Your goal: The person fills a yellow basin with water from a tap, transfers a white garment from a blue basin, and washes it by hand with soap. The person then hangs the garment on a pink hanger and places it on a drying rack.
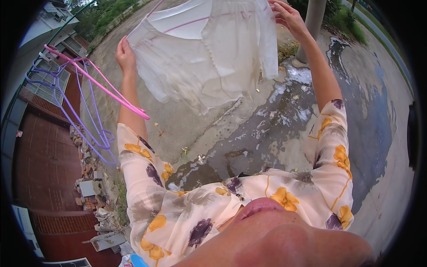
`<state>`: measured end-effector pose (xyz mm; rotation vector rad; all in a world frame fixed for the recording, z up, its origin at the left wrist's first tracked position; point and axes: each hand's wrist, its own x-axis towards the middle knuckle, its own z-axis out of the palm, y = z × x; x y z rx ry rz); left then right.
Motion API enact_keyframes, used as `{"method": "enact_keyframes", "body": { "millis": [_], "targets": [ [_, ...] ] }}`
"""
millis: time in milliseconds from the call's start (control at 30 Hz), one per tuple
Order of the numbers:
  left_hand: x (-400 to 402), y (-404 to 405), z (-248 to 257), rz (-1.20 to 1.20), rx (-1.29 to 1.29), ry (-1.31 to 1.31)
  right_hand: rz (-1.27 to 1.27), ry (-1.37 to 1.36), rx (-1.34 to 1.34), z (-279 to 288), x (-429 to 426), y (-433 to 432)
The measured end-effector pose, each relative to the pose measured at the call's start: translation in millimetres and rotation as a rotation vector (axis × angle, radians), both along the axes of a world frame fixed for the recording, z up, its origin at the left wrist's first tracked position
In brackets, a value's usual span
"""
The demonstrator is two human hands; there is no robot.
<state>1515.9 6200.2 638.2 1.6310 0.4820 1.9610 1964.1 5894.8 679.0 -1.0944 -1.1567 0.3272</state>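
A sheer white blouse [230,56] hangs spread out in front of me at the top of the head view. A pink clothes hanger [186,25] runs inside it and shows through the thin cloth. My left hand [126,56] grips the blouse's shoulder on the left, by the end of the hanger. On the right, my right hand [288,18] is raised, its fingertips at the opposite shoulder and sleeve. The hanger's top is cut off by the picture's upper edge.
Pink [100,83] and purple hangers [78,116] hang from a green line [63,23] on the left. A round post [312,30] stands at the right. Sudsy water [267,123] wets the concrete ground [176,120]. Broken bricks [90,202] lie along the building.
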Motion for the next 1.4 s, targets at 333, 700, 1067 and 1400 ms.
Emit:
{"method": "enact_keyframes", "body": {
  "millis": [333, 700, 1067, 1400],
  "targets": [
    [-30.1, 25.1, -78.2, 0.031, -0.178, 0.091, -0.265, -0.162, 0.063, -39.8, 35.6, 54.0],
    [-190.5, -163.5, -327.8, 0.081, -0.56, 0.521, -0.471, 0.412, -0.305, -372.0, 4.1, 22.2],
    [-452.5, -561.7, -484.9, 0.171, -1.216, 0.222, 0.646, 0.121, -1.302, -582.4, -496.2, -69.4],
    [-612.3, -917.5, -519.5, 1.009, -1.337, -0.546, 1.365, -0.417, -1.287, -587.4, -901.6, -170.5]
  ]
}}
